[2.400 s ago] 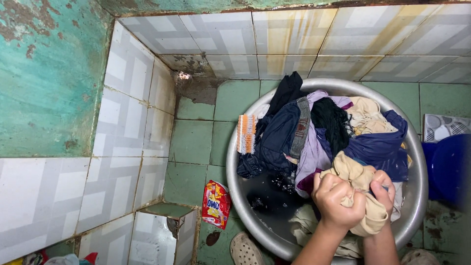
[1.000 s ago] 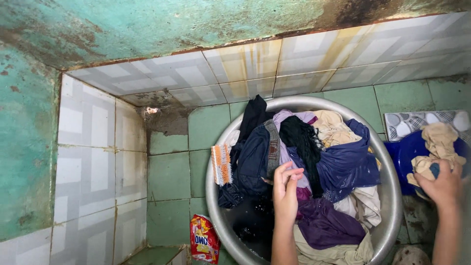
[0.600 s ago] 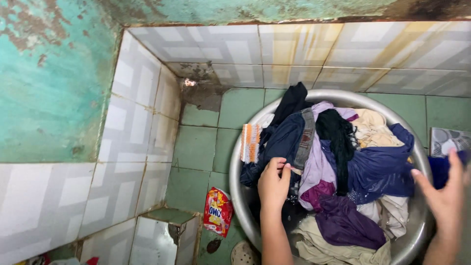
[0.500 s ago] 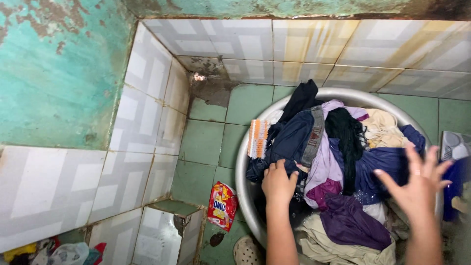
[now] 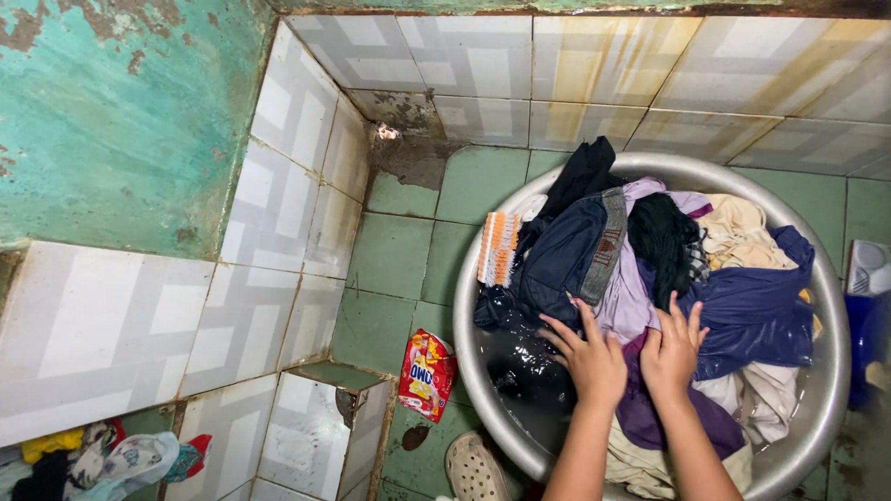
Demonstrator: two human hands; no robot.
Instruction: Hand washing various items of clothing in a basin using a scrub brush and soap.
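Both hands sit at about six o'clock in the round metal basin, side by side on the heap of wet laundry. Left hand lies spread, fingers loose, on a pale lilac garment; right hand, also open, presses a dark purple cloth just below it. Neither has closed on anything. Soaked fabric like this likely handles limp, heavy and slippery, so a bunched fistful would hold better than an edge. An orange scrub brush rests at ten o'clock, a detergent packet on the floor outside.
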